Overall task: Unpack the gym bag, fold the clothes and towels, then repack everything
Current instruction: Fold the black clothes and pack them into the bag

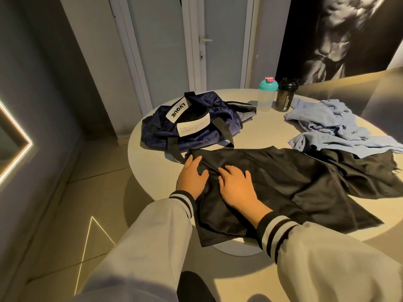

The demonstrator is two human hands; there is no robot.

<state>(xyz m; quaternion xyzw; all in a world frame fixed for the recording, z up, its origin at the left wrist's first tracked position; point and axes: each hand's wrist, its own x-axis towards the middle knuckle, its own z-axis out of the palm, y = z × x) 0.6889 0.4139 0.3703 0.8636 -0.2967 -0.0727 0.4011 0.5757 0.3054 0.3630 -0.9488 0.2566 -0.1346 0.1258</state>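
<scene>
left grip (pixel 192 177) and right grip (pixel 237 188) both lie flat on the black garment (pixel 294 182), fingers straight, pinching nothing. it's spread across the round bench (pixel 272 125). navy gym bag (pixel 192 125) just behind, crumpled blue towel (pixel 327 127) off right.

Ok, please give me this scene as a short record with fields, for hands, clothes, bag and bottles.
left hand: fingers straight, pressing the black garment near its left edge
right hand: flat on the garment, beside the left hand
black garment: spread on the round table
gym bag: navy, slumped behind the garment
light blue cloth: crumpled, at right
bottles: teal-lidded shaker, black shaker, upright
</scene>
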